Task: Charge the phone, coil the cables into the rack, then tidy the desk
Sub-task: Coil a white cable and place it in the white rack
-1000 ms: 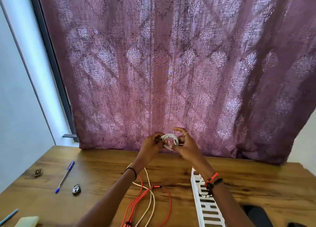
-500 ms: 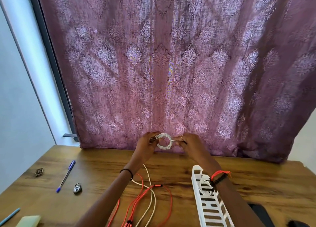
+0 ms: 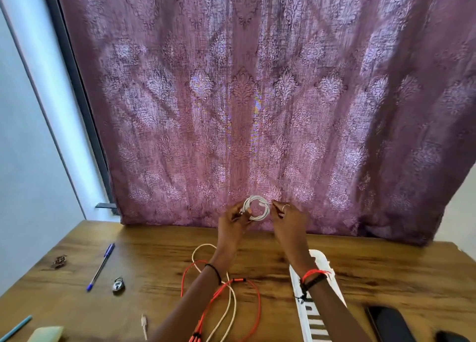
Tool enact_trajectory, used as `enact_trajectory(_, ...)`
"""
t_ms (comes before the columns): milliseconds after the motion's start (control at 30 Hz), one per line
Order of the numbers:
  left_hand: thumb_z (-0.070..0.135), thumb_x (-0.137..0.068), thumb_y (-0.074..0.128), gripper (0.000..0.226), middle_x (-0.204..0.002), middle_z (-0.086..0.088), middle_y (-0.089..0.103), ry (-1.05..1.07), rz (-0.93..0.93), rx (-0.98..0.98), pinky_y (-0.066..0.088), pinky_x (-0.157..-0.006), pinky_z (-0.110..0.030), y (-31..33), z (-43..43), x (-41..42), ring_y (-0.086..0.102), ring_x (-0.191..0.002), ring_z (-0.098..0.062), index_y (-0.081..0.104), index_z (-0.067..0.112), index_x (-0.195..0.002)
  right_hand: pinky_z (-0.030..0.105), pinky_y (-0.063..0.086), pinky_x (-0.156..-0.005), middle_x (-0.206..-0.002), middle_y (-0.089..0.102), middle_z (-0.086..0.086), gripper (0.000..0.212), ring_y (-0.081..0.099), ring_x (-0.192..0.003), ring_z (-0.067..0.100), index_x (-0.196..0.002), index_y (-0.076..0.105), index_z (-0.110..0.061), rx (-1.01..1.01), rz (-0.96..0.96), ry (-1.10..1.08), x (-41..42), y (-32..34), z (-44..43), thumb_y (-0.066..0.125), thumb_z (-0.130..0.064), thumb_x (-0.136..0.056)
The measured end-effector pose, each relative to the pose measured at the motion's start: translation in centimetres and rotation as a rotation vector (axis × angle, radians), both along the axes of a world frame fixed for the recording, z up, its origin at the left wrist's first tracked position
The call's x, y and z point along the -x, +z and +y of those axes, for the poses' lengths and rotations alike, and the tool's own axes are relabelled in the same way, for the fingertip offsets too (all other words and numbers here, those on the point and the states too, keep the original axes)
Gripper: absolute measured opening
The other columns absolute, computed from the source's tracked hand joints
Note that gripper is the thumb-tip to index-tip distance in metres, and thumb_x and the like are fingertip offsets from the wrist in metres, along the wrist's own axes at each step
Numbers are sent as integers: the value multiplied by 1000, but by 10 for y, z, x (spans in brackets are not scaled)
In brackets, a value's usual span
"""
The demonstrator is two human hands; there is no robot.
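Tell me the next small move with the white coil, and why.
Probably lower the white coil into the white rack. The coil looks fully wound, gripped by the left hand with the right hand at its other edge, above the desk; the rack lies under the right forearm.

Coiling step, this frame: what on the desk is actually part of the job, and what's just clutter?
In use: white cable coil, held between left hand and right hand; red cable; loose cream cable; white rack; black phone.
Lying about: blue pen; padlock; teal pen or pencil; pale green block.
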State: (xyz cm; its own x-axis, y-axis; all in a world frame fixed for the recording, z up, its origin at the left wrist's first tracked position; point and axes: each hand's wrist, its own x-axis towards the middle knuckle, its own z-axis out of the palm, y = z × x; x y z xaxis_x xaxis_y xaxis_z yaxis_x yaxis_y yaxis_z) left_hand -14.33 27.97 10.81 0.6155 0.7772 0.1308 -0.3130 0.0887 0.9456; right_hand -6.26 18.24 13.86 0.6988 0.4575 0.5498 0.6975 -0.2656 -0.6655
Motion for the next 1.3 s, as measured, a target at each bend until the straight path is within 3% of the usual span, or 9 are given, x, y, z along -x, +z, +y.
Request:
enact_trajectory(133, -1, -88, 58, 24, -100, -13, 69, 7, -17, 25, 56, -76, -32, -7, -5, -5, 64, -90, -25, 65, 5, -111, 36, 50, -80, -89, 70, 19, 22, 66, -83, 29, -96, 69, 3, -24, 84, 19, 6, -5, 3, 65, -15, -84)
enact_trajectory(267, 1, -88, 59, 28, -105, -16, 69, -30, -38, 78, 57, -79, -31, -10, -8, -9, 65, -94, -24, 62, 1, -116, 37, 52, -85, -97, 71, 17, 26, 66, -90, 28, -106, 68, -1, -26, 117, 10, -1, -10, 4, 65, -15, -85)
enact_trajectory(500, 7, -95, 49, 20, -74, 3, 70, -15, 10, 44, 52, -52, -21, -11, -14, -13, 68, -63, -9, 64, 9, -108, 31, 50, -74, -92, 69, 7, 36, 62, -80, 19, -120, 60, -18, -56, 93, 40, 2, -15, 7, 62, -14, -85)
enact_trajectory(667, 4, -94, 50, 15, -90, -14, 65, -39, 37, 94, 56, -58, -25, -11, -2, -14, 67, -69, -19, 64, 7, -99, 10, 43, -65, -95, 71, 7, 40, 65, -81, 11, -128, 52, -22, -149, 267, 232, 2, -17, 4, 58, -11, -89)
enact_trajectory(833, 7, -94, 50, 20, -83, 2, 73, -199, 18, 68, 54, -62, -19, -10, 4, -2, 70, -76, -10, 62, 3, -109, 23, 48, -73, -89, 72, 13, 54, 65, -83, 18, -135, 43, -32, -190, 466, 549, -4, -8, -4, 60, -9, -89)
enact_trajectory(967, 7, -92, 52, 19, -88, 0, 73, -259, 46, 61, 52, -66, -17, -10, 8, 0, 69, -82, -11, 64, 3, -107, 15, 47, -65, -88, 70, 10, 58, 62, -77, 7, -132, 46, -30, -243, 586, 606, -6, -2, -8, 62, -1, -85)
enact_trajectory(1133, 7, -90, 56, 21, -95, -10, 69, -280, 69, 58, 53, -67, -18, -6, 8, -3, 67, -83, -15, 63, -1, -108, 19, 47, -64, -76, 58, -8, 58, 54, -67, 2, -125, 49, -24, -194, 572, 586, -9, -4, -8, 57, 12, -80)
enact_trajectory(1233, 7, -89, 58, 23, -97, -13, 68, -274, 78, 26, 55, -70, -20, -6, 7, -5, 66, -85, -20, 62, -3, -109, 31, 49, -72, -93, 62, 3, 38, 56, -83, 13, -112, 56, -20, -199, 617, 568, -14, -3, -7, 58, 6, -85)
enact_trajectory(1300, 8, -88, 59, 28, -104, -19, 66, -260, 84, 8, 56, -76, -24, -8, 6, -7, 64, -92, -27, 61, -6, -113, 35, 53, -67, -92, 64, 4, 35, 56, -86, 21, -102, 61, -22, -222, 737, 591, -17, -5, -4, 63, 5, -80)
